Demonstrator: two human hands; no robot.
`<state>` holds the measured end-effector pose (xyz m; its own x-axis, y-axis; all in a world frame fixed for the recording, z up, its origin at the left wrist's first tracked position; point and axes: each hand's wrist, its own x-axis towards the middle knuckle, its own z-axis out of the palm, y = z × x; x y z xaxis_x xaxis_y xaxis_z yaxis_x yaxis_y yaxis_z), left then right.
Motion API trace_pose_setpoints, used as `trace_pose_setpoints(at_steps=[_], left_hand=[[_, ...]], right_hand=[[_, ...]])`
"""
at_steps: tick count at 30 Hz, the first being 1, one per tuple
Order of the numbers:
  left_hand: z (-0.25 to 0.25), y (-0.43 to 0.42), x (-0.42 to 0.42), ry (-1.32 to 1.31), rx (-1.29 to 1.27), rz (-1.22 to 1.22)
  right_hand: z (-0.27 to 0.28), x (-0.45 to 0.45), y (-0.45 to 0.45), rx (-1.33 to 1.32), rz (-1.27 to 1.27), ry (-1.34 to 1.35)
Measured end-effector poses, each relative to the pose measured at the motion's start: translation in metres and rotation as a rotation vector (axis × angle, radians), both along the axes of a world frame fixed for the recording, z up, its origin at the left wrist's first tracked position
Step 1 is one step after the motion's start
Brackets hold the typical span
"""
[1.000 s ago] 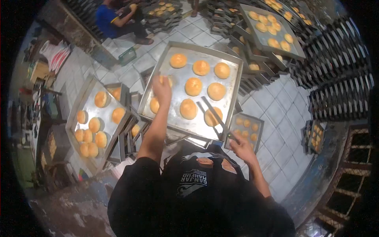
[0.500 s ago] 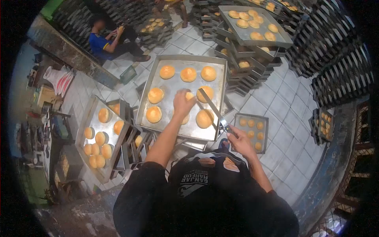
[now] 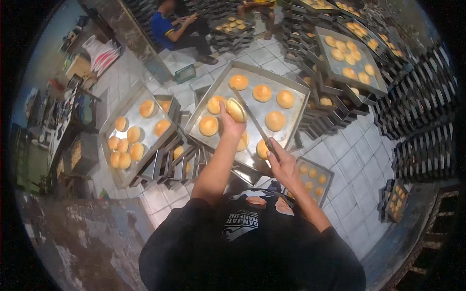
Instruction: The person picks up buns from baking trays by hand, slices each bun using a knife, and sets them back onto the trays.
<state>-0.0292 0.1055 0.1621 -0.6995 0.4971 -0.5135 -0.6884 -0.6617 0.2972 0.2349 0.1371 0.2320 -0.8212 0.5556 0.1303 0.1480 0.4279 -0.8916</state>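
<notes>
My left hand (image 3: 232, 124) is closed round a bun (image 3: 236, 110), held up on its side over the metal tray (image 3: 194, 127); its pale side faces the knife. In my right hand (image 3: 283, 164) is the handle of a long serrated knife (image 3: 253, 118), whose blade runs up along the right side of that bun. Several golden buns, among them one at the right (image 3: 275, 121), lie in the tray below. My right hand is over the tray's lower right part, near another bun (image 3: 262, 149).
A second tray of buns (image 3: 110, 172) stands at the left on stacked trays. More stacked trays (image 3: 318, 104) are at the upper right. On the floor lies a bun tray (image 3: 329, 180). A person in a blue shirt (image 3: 162, 30) sits at the back, near another person's legs (image 3: 270, 24).
My left hand has taken a bun from the middle of the tray and raised it beside the blade. My right hand and the knife have come closer to it. The view has shifted.
</notes>
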Motion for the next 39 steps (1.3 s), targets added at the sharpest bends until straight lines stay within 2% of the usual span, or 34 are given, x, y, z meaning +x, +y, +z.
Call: trace_pose_setpoints(at_steps=[5,7,10,13,16,20,22,23,26,28,32,33,36,39], left_hand=[[0.018,-0.001,0.003,0.002,0.040,-0.002],[0.024,0.001,0.003,-0.040,-0.029,0.030],[0.003,0.006,0.004,0.110,0.008,-0.054],[0.010,0.013,0.029,0.068,0.066,-0.137],[0.012,0.018,0.033,0.031,0.069,-0.120],[0.009,0.005,-0.002,0.064,0.103,-0.118],[0.017,0.000,-0.006,0.096,0.029,-0.109],[0.026,0.004,0.005,0.091,0.026,-0.075],[0.008,0.021,0.036,0.157,0.021,-0.150],[0.010,0.024,0.033,0.113,0.036,-0.159],[0.022,0.006,0.003,0.174,0.043,-0.095],[0.023,0.001,0.000,0.248,-0.004,-0.097],[0.017,0.003,0.019,0.350,-0.075,-0.099],[0.018,0.010,0.038,0.403,-0.117,-0.112]], right_hand=[[-0.011,0.000,-0.013,0.083,0.002,0.004],[-0.010,-0.001,-0.014,0.086,-0.005,-0.037],[-0.007,-0.010,-0.013,0.161,-0.055,0.044],[0.003,-0.032,-0.005,0.133,-0.071,-0.012],[0.007,-0.046,0.001,0.211,-0.101,0.028],[0.006,-0.017,-0.018,0.185,-0.057,-0.044],[0.001,-0.013,-0.021,0.161,-0.048,-0.059],[-0.001,-0.016,-0.021,0.127,-0.071,-0.038],[0.014,-0.041,-0.007,0.076,-0.113,-0.025],[0.012,-0.054,0.006,0.195,-0.101,0.075],[0.008,-0.023,-0.009,0.216,-0.070,-0.033],[0.009,-0.015,-0.014,0.141,-0.061,-0.062],[0.010,-0.024,-0.013,0.123,-0.102,0.010],[0.024,-0.044,0.009,0.149,-0.071,-0.037]])
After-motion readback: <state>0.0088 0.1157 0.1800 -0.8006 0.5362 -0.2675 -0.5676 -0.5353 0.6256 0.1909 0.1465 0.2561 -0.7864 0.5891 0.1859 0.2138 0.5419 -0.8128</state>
